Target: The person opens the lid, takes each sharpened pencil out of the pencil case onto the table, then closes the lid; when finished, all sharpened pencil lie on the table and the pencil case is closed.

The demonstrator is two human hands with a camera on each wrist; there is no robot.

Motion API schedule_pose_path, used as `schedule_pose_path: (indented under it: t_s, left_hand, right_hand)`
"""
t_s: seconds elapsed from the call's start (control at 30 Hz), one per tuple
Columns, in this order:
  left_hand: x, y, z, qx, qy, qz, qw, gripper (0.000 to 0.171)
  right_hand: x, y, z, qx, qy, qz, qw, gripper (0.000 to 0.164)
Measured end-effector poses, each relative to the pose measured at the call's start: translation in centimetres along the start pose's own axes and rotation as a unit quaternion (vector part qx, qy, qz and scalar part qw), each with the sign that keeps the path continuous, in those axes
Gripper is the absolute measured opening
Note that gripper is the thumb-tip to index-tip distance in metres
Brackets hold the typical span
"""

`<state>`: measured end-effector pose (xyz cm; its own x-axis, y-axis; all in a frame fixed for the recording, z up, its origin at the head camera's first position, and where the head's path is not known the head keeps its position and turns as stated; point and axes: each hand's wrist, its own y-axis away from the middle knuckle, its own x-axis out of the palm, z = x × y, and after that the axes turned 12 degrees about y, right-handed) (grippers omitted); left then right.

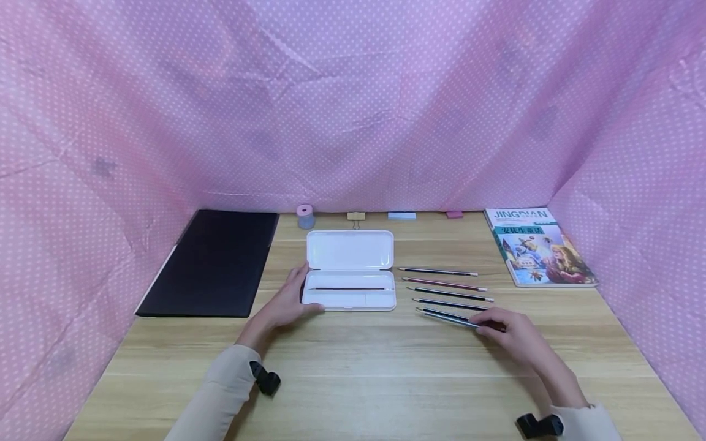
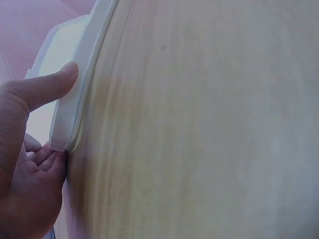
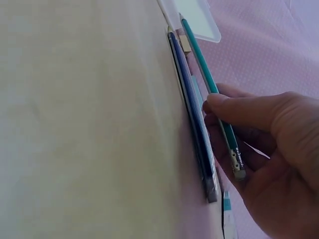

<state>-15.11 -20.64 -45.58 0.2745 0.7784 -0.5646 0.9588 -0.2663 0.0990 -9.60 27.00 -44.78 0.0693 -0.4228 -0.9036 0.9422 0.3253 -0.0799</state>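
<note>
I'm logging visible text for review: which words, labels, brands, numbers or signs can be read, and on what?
"JINGDIAN": top of the colourful illustrated paperback book.
"安徒生童话": same cover, just below.
Too small to read: that cover's remaining print.
No legible lettering: slim green wooden pencil in the right hand.

The pencil case [image 1: 350, 250] looks smooth, glossy plastic, the table [image 1: 364, 373] wood-grained

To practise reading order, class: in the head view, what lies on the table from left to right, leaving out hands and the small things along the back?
Black folder, open white pencil case, row of pencils, book.
</note>
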Motion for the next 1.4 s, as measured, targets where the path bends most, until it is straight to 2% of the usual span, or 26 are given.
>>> schedule_pose_path:
  t_s: [0.17, 0.63, 1.03, 1.2, 1.4]
  left_hand:
    - [-0.1, 0.0, 0.1, 0.001, 0.002, -0.002, 1.0, 0.11]
    - [0.0, 0.1, -0.1, -0.007, 0.004, 0.001, 1.0, 0.11]
    - [0.1, -0.1, 0.0, 0.006, 0.004, -0.003, 1.0, 0.111]
    - [0.0, 0.0, -0.1, 0.008, 0.003, -0.002, 1.0, 0.111]
    - [0.0, 0.0, 0.0, 0.006, 0.003, -0.001, 1.0, 0.112]
  right_hand:
    - [0.2, 0.9, -0.3, -0.008, 0.008, -0.013, 1.0, 0.021]
    - [0.9, 1.3, -0.6, -0.023, 0.017, -0.058, 0.998, 0.025]
    - [1.0, 1.3, -0.6, -0.021, 0.016, -0.048, 0.998, 0.026]
    - [0.3, 0.5, 0.1, -0.017, 0.003, -0.043, 0.999, 0.024]
    - [-0.9, -2.2, 2.4, -0.026, -0.009, -0.037, 0.999, 0.019]
